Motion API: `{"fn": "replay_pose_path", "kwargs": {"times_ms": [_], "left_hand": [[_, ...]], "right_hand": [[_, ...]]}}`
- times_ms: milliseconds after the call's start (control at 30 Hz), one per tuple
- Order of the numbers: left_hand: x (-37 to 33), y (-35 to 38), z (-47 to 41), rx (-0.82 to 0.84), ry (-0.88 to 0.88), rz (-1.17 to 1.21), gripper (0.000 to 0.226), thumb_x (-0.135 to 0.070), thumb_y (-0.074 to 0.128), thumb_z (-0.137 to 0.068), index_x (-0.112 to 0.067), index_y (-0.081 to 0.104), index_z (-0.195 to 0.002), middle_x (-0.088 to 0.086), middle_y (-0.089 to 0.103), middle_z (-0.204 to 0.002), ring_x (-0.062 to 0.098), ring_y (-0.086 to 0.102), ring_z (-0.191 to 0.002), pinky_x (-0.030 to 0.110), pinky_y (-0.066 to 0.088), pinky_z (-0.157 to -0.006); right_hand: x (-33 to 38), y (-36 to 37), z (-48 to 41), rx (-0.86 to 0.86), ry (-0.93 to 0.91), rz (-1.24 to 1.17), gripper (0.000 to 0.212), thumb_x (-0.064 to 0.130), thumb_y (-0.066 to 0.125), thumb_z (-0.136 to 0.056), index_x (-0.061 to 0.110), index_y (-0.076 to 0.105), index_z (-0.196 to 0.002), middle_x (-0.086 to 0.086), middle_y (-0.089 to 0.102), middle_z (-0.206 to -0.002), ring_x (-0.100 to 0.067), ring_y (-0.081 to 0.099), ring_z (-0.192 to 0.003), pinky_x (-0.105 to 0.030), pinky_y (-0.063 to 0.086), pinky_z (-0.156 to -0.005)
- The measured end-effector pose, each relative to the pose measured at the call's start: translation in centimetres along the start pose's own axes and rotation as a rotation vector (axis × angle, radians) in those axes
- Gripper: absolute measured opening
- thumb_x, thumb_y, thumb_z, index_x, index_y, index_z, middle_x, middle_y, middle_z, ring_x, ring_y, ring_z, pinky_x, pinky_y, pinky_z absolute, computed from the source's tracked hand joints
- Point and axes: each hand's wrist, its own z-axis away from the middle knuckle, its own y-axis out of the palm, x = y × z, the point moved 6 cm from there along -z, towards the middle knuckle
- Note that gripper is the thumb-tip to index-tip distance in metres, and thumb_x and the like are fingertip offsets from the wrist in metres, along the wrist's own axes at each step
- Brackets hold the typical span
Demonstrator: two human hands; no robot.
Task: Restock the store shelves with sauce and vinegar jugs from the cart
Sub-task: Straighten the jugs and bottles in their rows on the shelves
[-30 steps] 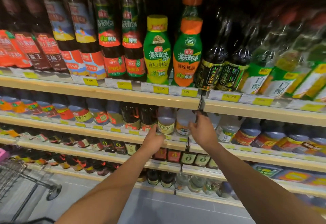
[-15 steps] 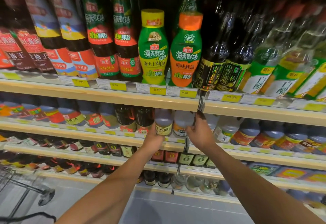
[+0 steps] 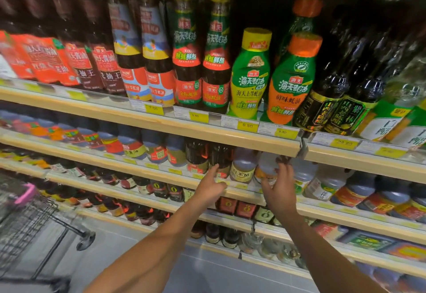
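Most of the second shelf (image 3: 69,154) looks filled, dark bottles and pale jugs standing side by side. The right hand (image 3: 279,191) curls its fingers round a pale vinegar jug (image 3: 266,169) at the shelf's front edge, just beside a like jug (image 3: 244,168) — probably seating it in the row. The left hand (image 3: 211,186) holds nothing, forefinger stretched toward a dark sauce bottle (image 3: 220,156). Only a wire corner of the cart (image 3: 25,219) shows — what remains to shelve cannot be told. Below lies a pale floor (image 3: 119,253); neighbouring shelves are packed.

Jugs (image 3: 244,168) packed tight; upper shelf lip (image 3: 207,131) low above; cart (image 3: 27,219) left, floor (image 3: 138,246) free.
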Motion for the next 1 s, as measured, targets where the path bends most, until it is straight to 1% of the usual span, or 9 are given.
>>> {"fn": "replay_pose_path", "kwargs": {"times_ms": [67,233,367,467,600,700,767,900,1000], "left_hand": [[0.6,-2.5,1.0,-0.019,0.024,0.003,0.073,-0.015,0.059,-0.095,-0.035,0.027,-0.157,-0.005,0.035,-0.160,0.015,0.046,-0.132,0.031,0.043,-0.099],[3.1,-9.4,3.8,-0.035,0.053,-0.006,0.074,-0.011,0.058,-0.095,-0.040,0.027,-0.156,-0.004,0.031,-0.162,0.022,0.051,-0.133,0.034,0.053,-0.098],[6.3,-16.0,6.3,-0.088,0.002,-0.023,0.075,-0.011,0.059,-0.094,-0.037,0.026,-0.157,-0.001,0.046,-0.142,0.007,0.066,-0.072,0.028,0.053,-0.062],[8.5,-21.3,8.4,-0.133,0.011,-0.070,0.073,-0.013,0.060,-0.095,-0.034,0.027,-0.157,-0.006,0.048,-0.136,0.023,0.068,-0.094,0.037,0.056,-0.078],[10.8,-27.5,10.8,-0.161,0.015,-0.086,0.073,-0.010,0.058,-0.098,-0.029,0.023,-0.159,-0.001,0.039,-0.158,0.023,0.066,-0.110,0.009,0.049,-0.071],[12.2,-31.6,12.2,-0.184,0.012,-0.073,0.073,-0.012,0.058,-0.098,-0.030,0.022,-0.159,-0.001,0.033,-0.161,0.033,0.060,-0.123,0.036,0.054,-0.094],[13.2,-34.0,12.8,-0.195,-0.004,-0.075,0.073,-0.013,0.057,-0.098,-0.031,0.022,-0.159,0.002,0.039,-0.159,0.039,0.050,-0.134,0.052,0.043,-0.108],[14.8,-37.8,13.2,-0.213,-0.034,-0.030,0.072,-0.012,0.055,-0.099,-0.032,0.022,-0.159,0.005,0.041,-0.157,0.041,0.038,-0.143,0.054,0.036,-0.113],[15.2,-39.9,12.9,-0.237,-0.056,-0.010,0.073,-0.010,0.056,-0.097,-0.034,0.023,-0.158,0.014,0.046,-0.153,0.042,0.043,-0.138,0.046,0.049,-0.103]], "right_hand": [[0.7,1.2,1.2,0.028,0.027,0.013,0.065,0.022,0.060,-0.095,0.008,0.032,-0.152,-0.010,0.026,-0.159,-0.031,0.030,-0.145,-0.046,0.039,-0.112],[4.9,4.7,3.9,0.078,0.000,0.076,0.070,0.027,0.065,-0.094,0.007,0.033,-0.153,-0.011,0.023,-0.163,-0.028,0.024,-0.150,-0.044,0.031,-0.117],[9.9,8.5,6.3,0.096,-0.049,0.075,0.067,0.025,0.065,-0.094,0.007,0.036,-0.152,-0.011,0.027,-0.161,-0.027,0.024,-0.150,-0.042,0.028,-0.121],[14.0,11.5,8.4,0.119,-0.089,0.056,0.061,0.026,0.063,-0.096,0.006,0.040,-0.149,-0.011,0.029,-0.159,-0.027,0.026,-0.148,-0.043,0.030,-0.120],[19.4,15.2,10.9,0.146,-0.160,0.089,0.060,0.033,0.061,-0.097,0.008,0.041,-0.148,-0.010,0.035,-0.157,-0.025,0.028,-0.147,-0.039,0.026,-0.120],[22.9,17.7,12.2,0.201,-0.149,0.064,0.064,0.031,0.064,-0.096,0.009,0.039,-0.150,-0.009,0.033,-0.159,-0.024,0.025,-0.150,-0.037,0.023,-0.122],[25.1,19.3,13.1,0.228,-0.162,0.054,0.065,0.031,0.064,-0.095,0.010,0.039,-0.151,-0.010,0.032,-0.160,-0.024,0.024,-0.150,-0.038,0.023,-0.123],[29.1,21.7,13.8,0.249,-0.215,0.047,0.061,0.034,0.063,-0.095,0.021,0.040,-0.150,-0.004,0.032,-0.159,-0.022,0.027,-0.148,-0.035,0.025,-0.119],[31.3,23.5,13.4,0.287,-0.233,0.043,0.060,0.034,0.062,-0.096,0.022,0.039,-0.150,-0.003,0.031,-0.160,-0.021,0.026,-0.148,-0.035,0.025,-0.120]]}}
